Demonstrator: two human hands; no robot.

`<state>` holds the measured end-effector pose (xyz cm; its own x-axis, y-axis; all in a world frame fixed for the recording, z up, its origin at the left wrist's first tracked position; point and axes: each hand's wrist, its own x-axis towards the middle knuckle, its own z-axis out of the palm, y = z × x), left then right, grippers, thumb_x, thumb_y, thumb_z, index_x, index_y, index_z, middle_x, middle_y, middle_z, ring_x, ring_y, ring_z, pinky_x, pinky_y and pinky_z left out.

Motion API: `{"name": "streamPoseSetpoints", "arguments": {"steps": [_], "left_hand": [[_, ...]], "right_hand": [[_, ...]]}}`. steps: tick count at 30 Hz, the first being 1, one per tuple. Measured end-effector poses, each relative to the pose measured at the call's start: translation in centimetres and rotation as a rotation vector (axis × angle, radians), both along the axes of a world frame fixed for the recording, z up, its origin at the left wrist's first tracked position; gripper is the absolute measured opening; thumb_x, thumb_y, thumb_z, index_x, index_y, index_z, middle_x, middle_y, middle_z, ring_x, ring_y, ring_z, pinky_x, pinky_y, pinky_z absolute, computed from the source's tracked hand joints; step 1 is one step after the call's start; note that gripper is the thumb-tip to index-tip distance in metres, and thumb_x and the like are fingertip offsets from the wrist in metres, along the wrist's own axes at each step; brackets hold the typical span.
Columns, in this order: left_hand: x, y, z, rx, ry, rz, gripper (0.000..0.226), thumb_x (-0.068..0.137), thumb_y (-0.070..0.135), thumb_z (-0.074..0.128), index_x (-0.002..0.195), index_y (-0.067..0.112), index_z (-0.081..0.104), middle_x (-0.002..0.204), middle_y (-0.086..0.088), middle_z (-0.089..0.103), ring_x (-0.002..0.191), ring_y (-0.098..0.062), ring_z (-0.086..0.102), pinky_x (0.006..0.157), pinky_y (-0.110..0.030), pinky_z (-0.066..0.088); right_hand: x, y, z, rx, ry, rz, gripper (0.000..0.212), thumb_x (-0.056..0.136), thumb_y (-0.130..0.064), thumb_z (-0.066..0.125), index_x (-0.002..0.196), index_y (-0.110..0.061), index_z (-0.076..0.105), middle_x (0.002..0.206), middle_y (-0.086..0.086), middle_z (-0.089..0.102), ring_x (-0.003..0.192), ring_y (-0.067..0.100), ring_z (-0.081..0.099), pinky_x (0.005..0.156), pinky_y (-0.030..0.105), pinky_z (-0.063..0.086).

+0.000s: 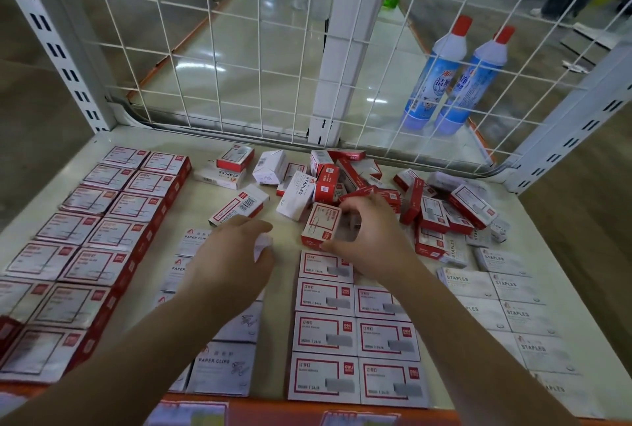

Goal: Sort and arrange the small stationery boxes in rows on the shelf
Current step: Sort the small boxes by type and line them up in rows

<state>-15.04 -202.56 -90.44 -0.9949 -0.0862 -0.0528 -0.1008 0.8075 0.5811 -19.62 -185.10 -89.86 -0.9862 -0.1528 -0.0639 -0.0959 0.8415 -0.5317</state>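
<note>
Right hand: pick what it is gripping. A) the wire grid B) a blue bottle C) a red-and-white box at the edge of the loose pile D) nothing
C: the right hand curls around a red-and-white box beside the loose pile, above the tidy rows.

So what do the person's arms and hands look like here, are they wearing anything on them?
Both arms are bare as far as the frame shows: no sleeves, gloves, watch or bracelets. The left hand and right hand show no rings that I can make out. Both forearms enter from the bottom edge, so anything worn higher up is out of view.
</note>
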Motion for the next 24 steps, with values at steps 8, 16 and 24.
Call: {"name": "streamPoseSetpoints", "arguments": {"steps": [8,16,24], "left_hand": [[0.1,1.3,1.7,0.162,-0.044,-0.031,0.038,0.094,0.024,0.050,0.132,0.022,0.049,0.130,0.004,0.054,0.117,-0.013,0.050,0.097,-0.027,0.040],[0.2,3.1,3.0,0.281,-0.137,-0.158,0.032,0.095,0.032,0.046,0.123,0.021,0.056,0.085,0.014,0.058,0.070,-0.002,0.055,0.059,-0.011,0.044],[-0.2,3.7,2.8,0.401,-0.300,-0.083,0.021,0.094,0.024,0.051,0.110,0.020,0.064,0.083,0.011,0.063,0.082,-0.006,0.060,0.062,-0.013,0.047]], "right_hand": [[3.3,1.9,1.3,-0.189,-0.007,0.039,0.050,0.070,-0.031,0.078,0.103,-0.035,0.041,0.098,-0.024,0.047,0.096,-0.003,0.045,0.069,0.006,0.035],[6.2,3.1,1.4,-0.174,0.011,0.147,0.057,0.068,-0.026,0.081,0.115,-0.027,0.050,0.104,-0.021,0.051,0.102,-0.004,0.048,0.093,0.010,0.041],[6.8,3.5,1.8,-0.178,0.014,0.179,0.055,0.073,-0.025,0.078,0.120,-0.028,0.048,0.115,-0.016,0.052,0.108,-0.002,0.047,0.094,0.008,0.037]]}}
